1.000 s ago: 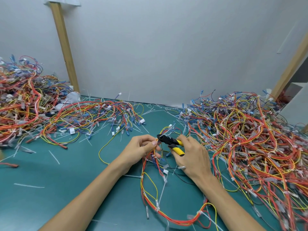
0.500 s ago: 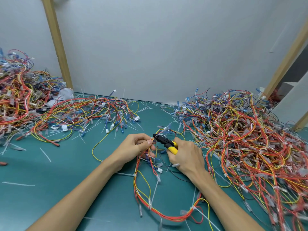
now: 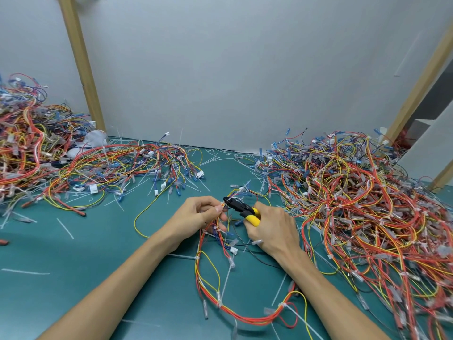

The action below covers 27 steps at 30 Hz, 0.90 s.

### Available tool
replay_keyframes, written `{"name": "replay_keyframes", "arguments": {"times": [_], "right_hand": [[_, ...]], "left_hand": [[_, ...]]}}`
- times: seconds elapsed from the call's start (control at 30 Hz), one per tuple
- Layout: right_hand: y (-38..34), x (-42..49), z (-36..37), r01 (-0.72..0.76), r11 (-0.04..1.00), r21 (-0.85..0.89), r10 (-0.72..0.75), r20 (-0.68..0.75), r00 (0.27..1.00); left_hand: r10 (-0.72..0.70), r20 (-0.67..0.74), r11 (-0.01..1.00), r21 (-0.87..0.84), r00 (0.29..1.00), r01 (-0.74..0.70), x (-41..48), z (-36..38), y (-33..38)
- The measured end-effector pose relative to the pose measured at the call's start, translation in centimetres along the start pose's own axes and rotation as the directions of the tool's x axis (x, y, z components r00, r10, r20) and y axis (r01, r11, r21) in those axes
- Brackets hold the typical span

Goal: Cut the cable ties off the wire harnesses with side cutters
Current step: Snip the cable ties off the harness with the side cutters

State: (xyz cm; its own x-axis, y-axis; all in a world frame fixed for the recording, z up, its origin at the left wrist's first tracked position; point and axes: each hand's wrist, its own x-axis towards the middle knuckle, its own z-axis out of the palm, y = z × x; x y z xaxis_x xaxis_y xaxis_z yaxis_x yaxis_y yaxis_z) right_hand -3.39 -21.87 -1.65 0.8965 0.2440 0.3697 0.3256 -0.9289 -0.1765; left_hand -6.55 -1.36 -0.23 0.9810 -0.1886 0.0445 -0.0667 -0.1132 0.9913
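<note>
Little has shifted between the hands over the last second: both grips persist and the cutter nose stays at the left fingertips. Only the viewpoint has drifted.

Nearest the person, the harness (image 3: 245, 315) lies in a loop on the green mat (image 3: 85, 253). At least one cable tie (image 3: 282, 305) is still fastened on it, tail trailing.

Further up, the left hand (image 3: 196, 217) pinches the upper end of that harness between thumb and curled fingers. The right hand (image 3: 272, 231) is wrapped around the yellow handles of the side cutters (image 3: 239, 207), whose black nose points at the pinched bundle. Whether the blades are parted cannot be told.

Beyond, cut tie scraps (image 3: 65, 228) litter the mat. A large tangle (image 3: 367, 204) sits to the right, further heaps (image 3: 29, 148) to the left, and a grey wall (image 3: 220, 69) stands behind.

Risk assessment: the blades work just beside the left fingertips, so a slip could nip skin. A tie sits tight on its wires, and a bite taken too deep would likely nick insulation. Severed offcuts may fly.
</note>
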Motion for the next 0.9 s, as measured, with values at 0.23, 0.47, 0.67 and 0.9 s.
{"name": "replay_keyframes", "arguments": {"times": [0.23, 0.47, 0.67, 0.9], "right_hand": [[0.06, 0.01, 0.06, -0.005, 1.000, 0.011, 0.005, -0.003, 1.000], [0.03, 0.12, 0.12, -0.025, 1.000, 0.004, 0.025, 0.001, 1.000], [-0.07, 0.22, 0.08, -0.020, 1.000, 0.006, 0.020, -0.001, 1.000], [-0.08, 0.11, 0.02, -0.045, 0.999, 0.028, 0.046, -0.012, 0.999]], "left_hand": [[-0.002, 0.001, 1.000, 0.002, 1.000, 0.002, -0.06, 0.01, 0.07], [0.001, 0.007, 1.000, 0.004, 1.000, -0.001, -0.17, 0.09, 0.19], [-0.002, 0.006, 1.000, -0.001, 1.000, 0.002, -0.20, 0.09, 0.24], [0.002, 0.008, 1.000, -0.028, 1.000, -0.001, -0.11, 0.10, 0.10]]}}
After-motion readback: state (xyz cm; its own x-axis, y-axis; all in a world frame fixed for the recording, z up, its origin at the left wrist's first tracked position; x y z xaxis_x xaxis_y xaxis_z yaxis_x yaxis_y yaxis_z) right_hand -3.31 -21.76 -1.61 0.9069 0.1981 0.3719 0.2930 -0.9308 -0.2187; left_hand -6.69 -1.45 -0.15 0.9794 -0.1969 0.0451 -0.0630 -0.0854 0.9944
